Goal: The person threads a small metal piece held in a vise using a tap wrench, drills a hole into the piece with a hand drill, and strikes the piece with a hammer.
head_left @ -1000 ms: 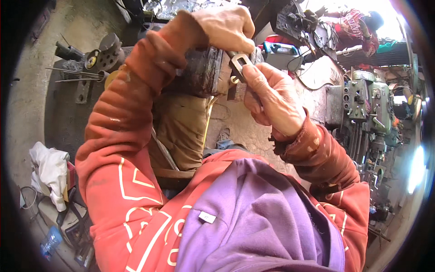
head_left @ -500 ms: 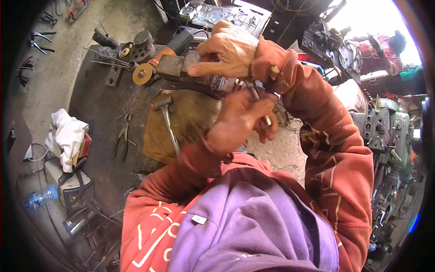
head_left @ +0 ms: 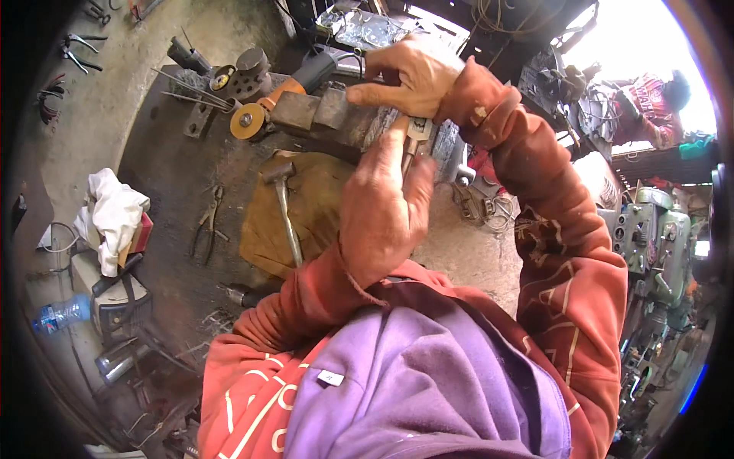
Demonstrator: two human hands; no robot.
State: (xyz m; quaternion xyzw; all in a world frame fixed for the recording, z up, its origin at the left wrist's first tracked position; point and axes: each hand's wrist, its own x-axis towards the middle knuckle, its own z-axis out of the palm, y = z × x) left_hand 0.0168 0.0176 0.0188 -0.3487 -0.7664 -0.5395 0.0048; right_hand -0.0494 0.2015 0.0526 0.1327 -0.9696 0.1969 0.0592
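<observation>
Well to the left of the left fingers, dark steel pliers (head_left: 213, 206) lie on the bare dark workbench (head_left: 164, 183); nearer them, a hammer with a long silvery metal handle (head_left: 286, 208) rests on a folded yellow-brown cloth (head_left: 321, 200), neither touched by a hand. Left of the right thumb, beyond two rough brown-grey metal blocks (head_left: 296, 111), an orange-bodied grinder with a yellow disc (head_left: 247, 121) lies aside. The left hand (head_left: 382, 210) points away from the body, its thumb and forefinger apart, and a slim grey metal piece with a slotted end (head_left: 414, 135) runs between them, the slotted end just below the right hand (head_left: 419, 76). That hand's thumb and forefinger stand apart, nothing showing in the gap. So the piece is at the fingers rather than laid down; whether it is fixed, or anything remains to be done to it, does not show. Whether the left fingers grip it cannot be told: the thumb is blurred, the forefinger covers part of its length, and the right hand's remaining fingers are hidden.
</observation>
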